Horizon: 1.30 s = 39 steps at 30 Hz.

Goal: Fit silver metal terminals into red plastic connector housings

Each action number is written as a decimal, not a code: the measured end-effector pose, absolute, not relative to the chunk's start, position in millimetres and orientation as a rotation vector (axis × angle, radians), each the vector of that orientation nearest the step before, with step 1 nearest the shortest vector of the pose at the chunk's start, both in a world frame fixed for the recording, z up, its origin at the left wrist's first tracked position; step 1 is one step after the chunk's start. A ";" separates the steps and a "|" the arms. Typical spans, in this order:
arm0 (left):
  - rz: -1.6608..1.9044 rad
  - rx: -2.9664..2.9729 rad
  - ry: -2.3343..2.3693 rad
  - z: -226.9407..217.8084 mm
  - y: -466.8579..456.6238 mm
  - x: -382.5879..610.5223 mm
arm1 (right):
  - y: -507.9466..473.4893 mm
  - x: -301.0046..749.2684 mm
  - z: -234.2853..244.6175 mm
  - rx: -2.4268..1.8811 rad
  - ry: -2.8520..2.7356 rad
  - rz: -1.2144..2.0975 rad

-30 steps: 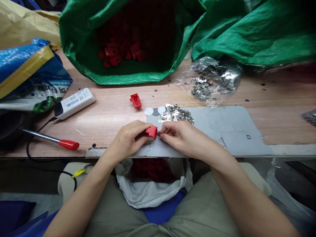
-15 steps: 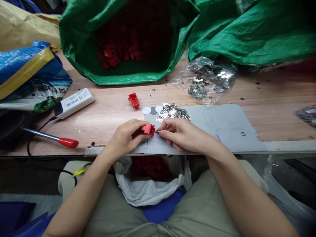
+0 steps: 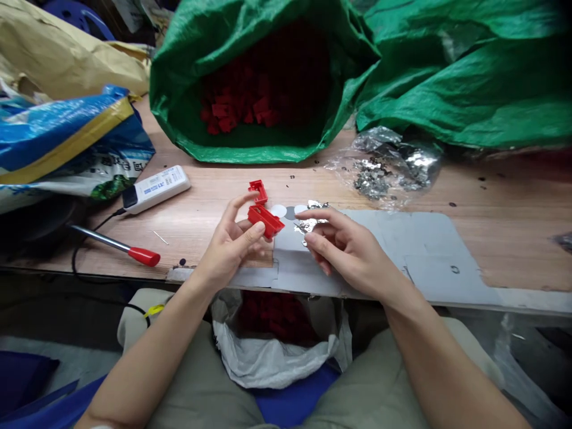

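Observation:
My left hand (image 3: 230, 244) grips a red plastic housing (image 3: 266, 221) between thumb and fingers, its long side turned up and tilted. Just beyond it on the table lies a second red plastic housing (image 3: 258, 191), partly behind a raised finger. My right hand (image 3: 346, 247) is over the grey mat, with thumb and index finger apart. Under and behind those fingers is a pile of small shiny metal pieces (image 3: 318, 205), partly hidden by the hand. I see no piece clearly held between the right fingertips.
A green sack (image 3: 250, 154) with red parts gapes at the back. Beside it are a clear bag of metal pieces (image 3: 373, 179) and the grey mat (image 3: 438, 238). To the left stand a white power strip (image 3: 161, 189) and a red-handled lever (image 3: 143, 256). A white sack (image 3: 268, 363) hangs below the edge.
The right hand has drawn back from the housing and its pinch has opened. My left hand has turned and raised the red housing. The whole view has shifted slightly.

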<state>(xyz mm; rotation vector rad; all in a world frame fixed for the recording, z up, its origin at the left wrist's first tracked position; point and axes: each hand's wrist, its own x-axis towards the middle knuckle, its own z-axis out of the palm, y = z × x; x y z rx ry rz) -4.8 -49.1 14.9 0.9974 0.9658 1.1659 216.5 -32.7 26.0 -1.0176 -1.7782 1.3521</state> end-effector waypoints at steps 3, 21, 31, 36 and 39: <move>1.107 0.641 0.837 23.5 -49.9 -1.3 | -36.2 211.1 21.7 -0.879 -1.887 1.106; 0.873 0.162 0.328 18.5 -52.5 8.2 | -36.7 192.1 13.8 -0.824 -1.688 1.038; 0.066 1.735 0.686 35.4 -90.0 2.6 | -3.8 222.4 37.1 -0.994 -1.070 0.999; -0.226 2.226 1.182 25.3 -103.8 15.0 | 22.3 258.8 36.7 -1.036 -0.907 0.749; -0.182 2.241 1.115 26.8 -101.6 12.5 | 40.0 282.7 26.4 -1.135 -0.913 0.635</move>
